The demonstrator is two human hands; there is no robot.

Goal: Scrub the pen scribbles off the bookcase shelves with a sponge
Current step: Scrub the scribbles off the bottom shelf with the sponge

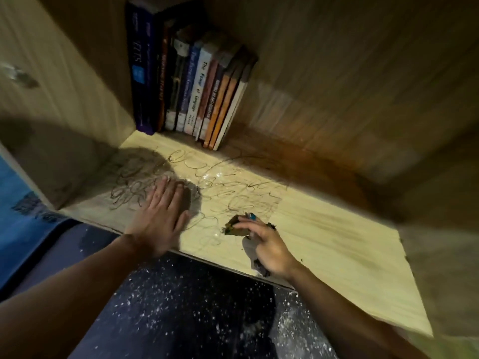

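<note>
Dark looping pen scribbles (pixel 233 185) cover the left and middle of a pale wooden shelf (pixel 337 244). My left hand (pixel 162 216) lies flat on the shelf with its fingers spread, over the scribbles near the front edge. To the right of it, my right hand (pixel 267 244) is shut on a worn yellow-green sponge (pixel 236 226), which presses on the shelf at the right end of the scribbles. The right part of the shelf shows bare wood.
A row of books (pixel 197 86) leans at the back left corner of the shelf. The bookcase side wall (pixel 51 99) rises on the left and the back panel (pixel 350 86) behind. Below the shelf's front edge lies dark, white-speckled floor (pixel 194 307).
</note>
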